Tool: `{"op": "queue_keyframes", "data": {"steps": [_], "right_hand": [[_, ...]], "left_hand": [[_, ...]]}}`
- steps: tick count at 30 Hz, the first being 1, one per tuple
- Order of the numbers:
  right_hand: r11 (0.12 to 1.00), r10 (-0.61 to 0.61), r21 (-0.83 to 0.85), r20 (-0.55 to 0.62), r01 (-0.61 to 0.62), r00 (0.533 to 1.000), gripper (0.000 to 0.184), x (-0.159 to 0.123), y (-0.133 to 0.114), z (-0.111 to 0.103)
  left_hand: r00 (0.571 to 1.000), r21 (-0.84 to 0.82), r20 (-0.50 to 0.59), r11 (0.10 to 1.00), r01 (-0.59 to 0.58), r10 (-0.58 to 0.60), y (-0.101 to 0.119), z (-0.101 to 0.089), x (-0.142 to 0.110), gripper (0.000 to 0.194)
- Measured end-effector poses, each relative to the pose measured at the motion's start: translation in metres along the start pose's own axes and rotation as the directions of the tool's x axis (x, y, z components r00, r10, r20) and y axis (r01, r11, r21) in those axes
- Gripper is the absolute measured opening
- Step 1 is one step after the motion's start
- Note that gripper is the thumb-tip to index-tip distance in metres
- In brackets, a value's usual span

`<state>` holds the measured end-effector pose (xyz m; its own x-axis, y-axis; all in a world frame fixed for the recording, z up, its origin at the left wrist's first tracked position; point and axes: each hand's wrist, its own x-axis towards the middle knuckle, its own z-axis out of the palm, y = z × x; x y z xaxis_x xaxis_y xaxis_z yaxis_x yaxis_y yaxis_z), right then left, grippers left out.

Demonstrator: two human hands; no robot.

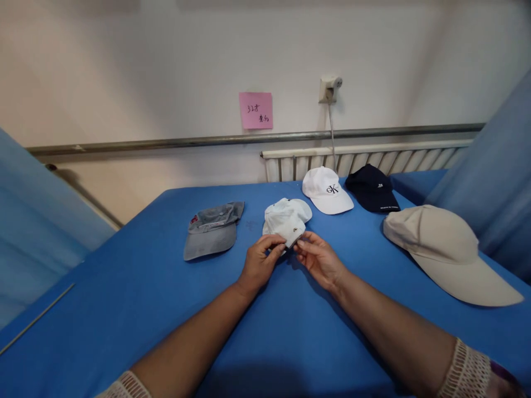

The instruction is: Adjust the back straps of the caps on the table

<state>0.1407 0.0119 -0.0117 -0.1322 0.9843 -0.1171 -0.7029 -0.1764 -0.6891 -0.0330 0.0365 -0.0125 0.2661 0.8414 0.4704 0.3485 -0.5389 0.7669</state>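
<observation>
A pale, whitish baseball cap (282,215) is in the middle of the blue-covered surface (257,331), its brim pointing away to the back right. My left hand (261,257) pinches its near edge between thumb and fingers. Just to the right, my right hand (319,258) grips the same edge with thumb and fingertips, close to a small dark emblem. Both hands partly cover the near side of the cap. Left of them lies a grey cap (212,235), flattened, with its brim toward me.
At the back right sit a white cap (323,185) with black letters and a dark navy cap (369,185). A large beige cap (443,237) lies nearer on the right. Behind are a radiator (373,160), a rail (186,141) and a pink note (256,110). Blue curtains flank both sides.
</observation>
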Motion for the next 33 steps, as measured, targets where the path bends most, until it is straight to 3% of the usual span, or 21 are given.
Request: {"op": "queue_keyframes", "data": {"steps": [7, 12, 20, 28, 33], "right_hand": [[0.981, -0.089, -0.165, 0.057, 0.097, 0.994, 0.042, -0.001, 0.004, 0.004], [0.964, -0.134, -0.218, 0.092, 0.152, 0.987, 0.034, 0.002, 0.008, 0.003], [0.901, -0.138, -0.421, -0.059, 0.101, 0.989, 0.036, 0.008, 0.01, -0.004], [0.911, -0.132, -0.405, -0.105, 0.078, 0.986, 0.041, 0.008, 0.012, -0.005], [0.932, -0.111, -0.358, -0.129, 0.058, 0.985, 0.04, 0.007, 0.01, -0.002]], "left_hand": [[0.999, 0.006, -0.044, 1.0, 0.018, -0.018, -0.001, 0.001, 0.0, 0.013], [0.995, -0.025, -0.039, 0.996, 0.087, -0.088, 0.003, 0.003, -0.001, 0.017], [0.992, -0.05, -0.028, 0.991, 0.124, -0.126, 0.003, 0.004, -0.001, 0.01], [0.993, 0.02, -0.001, 0.993, 0.115, -0.115, 0.005, 0.006, -0.002, 0.01], [1.0, 0.12, 0.029, 0.993, 0.002, -0.006, 0.007, 0.005, -0.004, 0.014]]}}
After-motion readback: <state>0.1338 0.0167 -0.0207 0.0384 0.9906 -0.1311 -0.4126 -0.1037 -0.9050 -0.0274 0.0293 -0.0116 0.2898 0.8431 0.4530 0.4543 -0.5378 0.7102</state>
